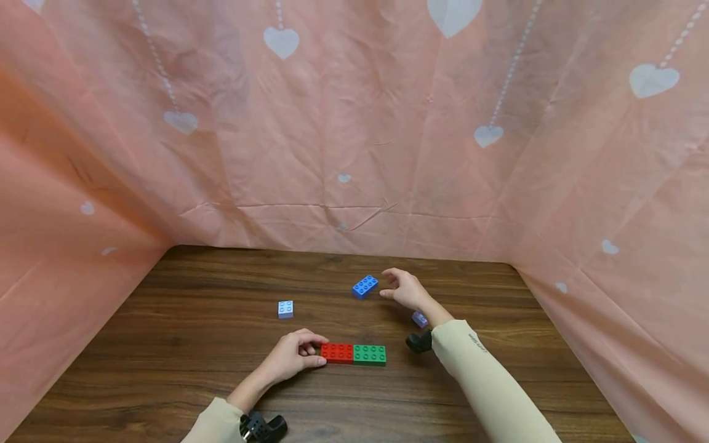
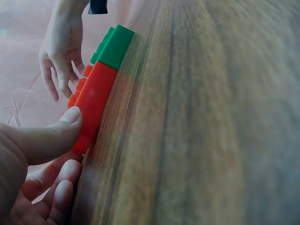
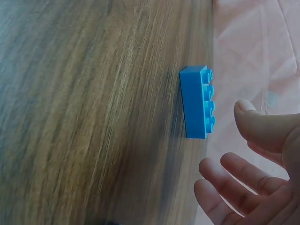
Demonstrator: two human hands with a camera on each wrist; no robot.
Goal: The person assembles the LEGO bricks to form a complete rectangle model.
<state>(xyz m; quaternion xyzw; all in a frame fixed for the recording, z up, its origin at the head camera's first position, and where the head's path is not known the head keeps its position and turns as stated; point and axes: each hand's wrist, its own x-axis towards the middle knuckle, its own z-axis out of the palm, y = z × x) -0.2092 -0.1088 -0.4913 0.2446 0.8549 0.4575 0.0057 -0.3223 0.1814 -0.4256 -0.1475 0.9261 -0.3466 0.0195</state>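
A red toy brick (image 1: 337, 353) and a green toy brick (image 1: 370, 354) lie end to end on the table, studs up. My left hand (image 1: 292, 355) grips the red brick at its left end; in the left wrist view the thumb (image 2: 70, 116) presses its side. Farther back sits a blue eight-stud brick (image 1: 365, 287), set at a slant. Just right of it hovers my right hand (image 1: 407, 290), thumb and fingers apart and holding nothing. The right wrist view shows the blue brick (image 3: 194, 103) a short gap away from the fingertips (image 3: 206, 166).
A pale lilac four-stud brick (image 1: 285, 309) stands left of the blue one. Another small lilac brick (image 1: 419, 319) is partly hidden beside the right wrist. Pink cloth with white hearts (image 1: 343, 123) walls in the wooden table (image 1: 183, 320) at the back and sides.
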